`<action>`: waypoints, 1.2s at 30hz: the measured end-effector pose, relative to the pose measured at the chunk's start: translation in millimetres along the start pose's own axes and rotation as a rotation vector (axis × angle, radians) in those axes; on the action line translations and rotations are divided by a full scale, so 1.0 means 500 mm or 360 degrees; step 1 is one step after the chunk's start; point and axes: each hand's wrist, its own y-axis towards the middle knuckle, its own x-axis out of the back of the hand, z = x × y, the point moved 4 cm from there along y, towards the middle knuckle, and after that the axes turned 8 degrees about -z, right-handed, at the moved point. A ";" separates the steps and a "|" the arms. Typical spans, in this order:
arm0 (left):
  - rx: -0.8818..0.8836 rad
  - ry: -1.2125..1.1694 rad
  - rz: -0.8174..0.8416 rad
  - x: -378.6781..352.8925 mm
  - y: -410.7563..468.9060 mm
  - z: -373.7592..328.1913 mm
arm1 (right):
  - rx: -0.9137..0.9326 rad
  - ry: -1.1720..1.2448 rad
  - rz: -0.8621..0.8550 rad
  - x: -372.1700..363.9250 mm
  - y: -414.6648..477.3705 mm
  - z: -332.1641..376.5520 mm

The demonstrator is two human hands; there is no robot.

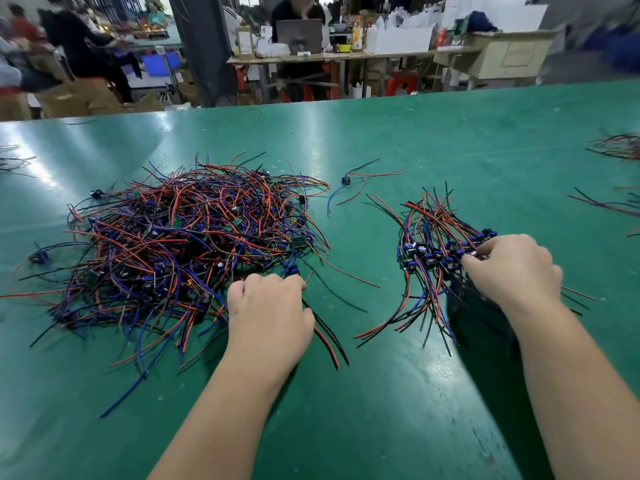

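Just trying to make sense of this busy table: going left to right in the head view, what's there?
Tangled wire heap, left hand gripping one wired piece, lone piece, lined-up bundle, right hand pinching it, stray wires.

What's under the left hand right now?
Red and black wires run out from under the left hand across the table. Whether its fingers grip them is hidden by the hand itself.

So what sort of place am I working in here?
Probably an electronics assembly workshop: a tangled pile of wired modules and a sorted row lie on a green workbench, with other workers' cluttered tables behind.
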 end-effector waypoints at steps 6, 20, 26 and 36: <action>-0.0021 -0.0162 -0.0102 -0.002 0.003 0.004 | -0.0006 -0.0068 0.0295 -0.020 -0.005 -0.002; 0.0034 -0.1881 -0.0577 0.076 -0.007 -0.033 | 0.0613 0.1785 0.0921 0.040 -0.136 0.152; 0.0195 -0.2870 0.0034 0.059 -0.015 -0.062 | 0.0798 0.1767 0.1195 -0.012 -0.206 0.196; -0.0176 -0.1482 -0.0453 0.046 -0.012 -0.052 | 0.0171 0.2401 0.0883 0.017 -0.153 0.172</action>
